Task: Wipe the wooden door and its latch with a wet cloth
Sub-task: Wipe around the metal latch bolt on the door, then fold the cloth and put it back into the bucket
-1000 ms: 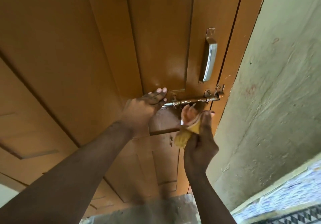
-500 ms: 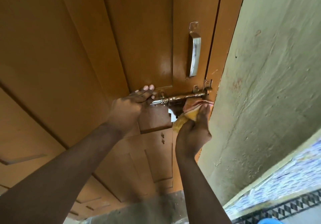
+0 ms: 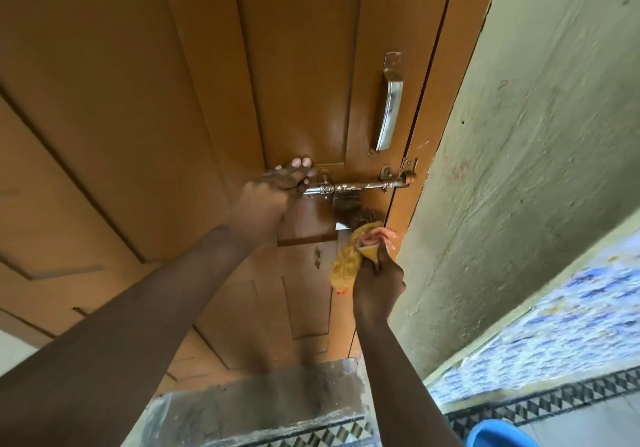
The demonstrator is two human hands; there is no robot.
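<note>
The door (image 3: 173, 82) is a glossy orange-brown all over, panels and frame alike. Its latch (image 3: 360, 186) is metal, brassy and silver by turns, and the handle (image 3: 390, 107) above it is bright silver. The cloth (image 3: 349, 259) is yellow with a salmon-pink patch at the top. The wall (image 3: 536, 169) is a pale, mottled green with a few reddish marks. The floor tiles (image 3: 554, 325) are white flecked with blue, edged by a border (image 3: 540, 403) of black and pale triangles. The basin (image 3: 498, 434) is bright blue

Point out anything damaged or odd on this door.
Below the metal sliding latch, the brown wooden door has a ragged dark patch with a pale spot, as if broken or worn, just above the yellow cloth.
</note>
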